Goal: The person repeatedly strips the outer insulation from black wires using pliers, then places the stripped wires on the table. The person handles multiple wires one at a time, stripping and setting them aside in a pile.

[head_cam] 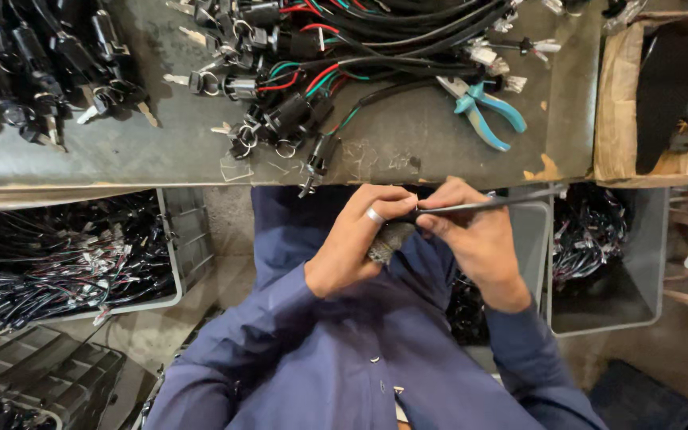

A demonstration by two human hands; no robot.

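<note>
Both hands, left [356, 239] and right [475, 239], pinch a black cable [491, 205]; its long axis points toward 3 o'clock, slightly up.

I can't see what my left hand [356, 239] pinches; my fingers cover it. The black cable [487, 205] in my right hand [471, 239] disappears behind the bench edge [121, 187].

Both hands [420, 235] pinch black cable [487, 205] below workbench [408, 151].
</note>
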